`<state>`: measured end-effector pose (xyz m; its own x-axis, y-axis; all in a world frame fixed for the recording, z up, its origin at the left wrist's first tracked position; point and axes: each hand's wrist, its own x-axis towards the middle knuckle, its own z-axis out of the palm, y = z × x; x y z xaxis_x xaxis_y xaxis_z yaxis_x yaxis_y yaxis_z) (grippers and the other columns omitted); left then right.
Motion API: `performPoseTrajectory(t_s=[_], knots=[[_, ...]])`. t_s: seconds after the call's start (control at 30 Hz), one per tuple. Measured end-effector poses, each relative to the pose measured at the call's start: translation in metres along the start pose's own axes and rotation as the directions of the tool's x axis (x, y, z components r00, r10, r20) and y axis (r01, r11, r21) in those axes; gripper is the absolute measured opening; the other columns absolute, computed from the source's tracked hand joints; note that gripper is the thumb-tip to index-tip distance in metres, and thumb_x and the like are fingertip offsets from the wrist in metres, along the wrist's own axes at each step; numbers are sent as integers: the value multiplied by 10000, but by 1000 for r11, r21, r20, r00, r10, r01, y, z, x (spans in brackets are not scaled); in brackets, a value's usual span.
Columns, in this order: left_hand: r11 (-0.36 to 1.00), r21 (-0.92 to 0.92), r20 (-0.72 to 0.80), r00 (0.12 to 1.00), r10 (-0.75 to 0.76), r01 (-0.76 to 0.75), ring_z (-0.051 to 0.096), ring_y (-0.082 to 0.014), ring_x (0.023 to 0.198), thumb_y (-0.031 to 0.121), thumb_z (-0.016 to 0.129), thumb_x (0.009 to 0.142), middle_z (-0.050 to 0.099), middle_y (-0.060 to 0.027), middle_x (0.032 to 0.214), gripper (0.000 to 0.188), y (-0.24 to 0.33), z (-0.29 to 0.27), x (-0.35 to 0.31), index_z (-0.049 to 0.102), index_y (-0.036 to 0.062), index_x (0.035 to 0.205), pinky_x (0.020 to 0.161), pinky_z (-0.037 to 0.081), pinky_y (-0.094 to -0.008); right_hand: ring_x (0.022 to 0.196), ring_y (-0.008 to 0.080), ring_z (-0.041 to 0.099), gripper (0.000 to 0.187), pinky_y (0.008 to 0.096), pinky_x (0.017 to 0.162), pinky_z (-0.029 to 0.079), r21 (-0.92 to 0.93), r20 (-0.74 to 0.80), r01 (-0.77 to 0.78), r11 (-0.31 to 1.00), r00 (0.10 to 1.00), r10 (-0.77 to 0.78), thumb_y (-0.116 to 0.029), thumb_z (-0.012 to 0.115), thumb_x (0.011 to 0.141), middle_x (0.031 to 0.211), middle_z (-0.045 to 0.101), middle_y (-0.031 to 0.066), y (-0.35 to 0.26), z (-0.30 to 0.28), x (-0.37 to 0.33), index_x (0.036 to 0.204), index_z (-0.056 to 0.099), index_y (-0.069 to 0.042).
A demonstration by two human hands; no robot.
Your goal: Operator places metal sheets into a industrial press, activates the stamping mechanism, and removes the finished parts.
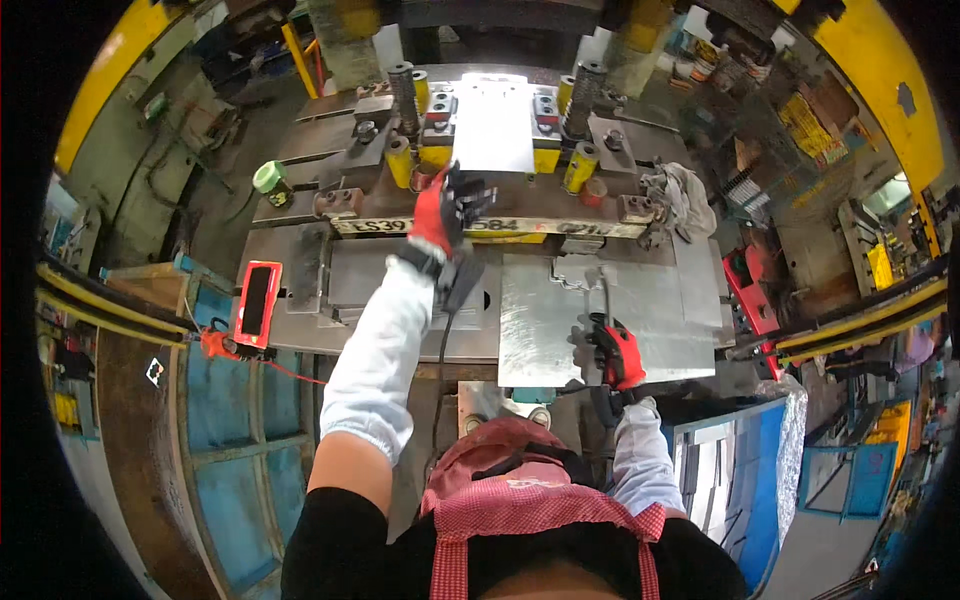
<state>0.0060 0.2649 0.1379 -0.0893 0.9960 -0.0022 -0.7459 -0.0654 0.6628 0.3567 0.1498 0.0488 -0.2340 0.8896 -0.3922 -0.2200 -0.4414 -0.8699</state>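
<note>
My left hand (440,212), in a red and black glove, reaches over the front edge of the press die (470,185). Its dark fingers look spread, with nothing visible in them, just below the near left corner of a bright flat metal sheet (494,125) lying on the die. Lower right, my right hand (620,357), in a matching glove, is closed around a thin rod-like tool (606,295) that points away from me. Beneath that hand lies a larger shiny metal sheet (655,320) on the press table; dark jagged reflections show on it.
Springs (403,95) and yellow cylinders (580,167) flank the die. On the table's left are a red-framed dark panel (259,303) and a green-lidded jar (271,183). A grey rag (685,195) lies at right. A blue bin (755,480) holding metal pieces stands lower right.
</note>
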Motion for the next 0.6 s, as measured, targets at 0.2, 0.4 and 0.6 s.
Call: performPoseTrajectory(t_s=[0.2,0.4,0.6], knots=[[755,642,-210,917,338,-132,596,-157,903,166,516,897,628,-85,1025,299,-24,-79,-179,550,-18,1129,795,460,-278,445,92,464,317,233,404,386,-90,-369,210,974,901,-228,-242,540,844,739,597,32,14,-34,-25,1114,511,-80],[-480,868,-24,976,216,127,312,-308,1276,263,622,760,341,-144,1380,601,-29,-126,-261,410,154,1312,1051,238,-436,395,168,434,252,320,365,354,292,-391,250,923,912,-123,-266,557,848,626,547,85,44,-72,-20,1050,509,-122],[-616,782,-46,995,90,92,67,-309,1360,272,631,712,158,-81,1467,775,-33,-145,-260,260,230,1392,1091,38,-504,394,167,410,237,316,373,334,344,-382,267,900,916,-126,-258,562,846,614,527,70,50,-79,-19,1038,514,-129]])
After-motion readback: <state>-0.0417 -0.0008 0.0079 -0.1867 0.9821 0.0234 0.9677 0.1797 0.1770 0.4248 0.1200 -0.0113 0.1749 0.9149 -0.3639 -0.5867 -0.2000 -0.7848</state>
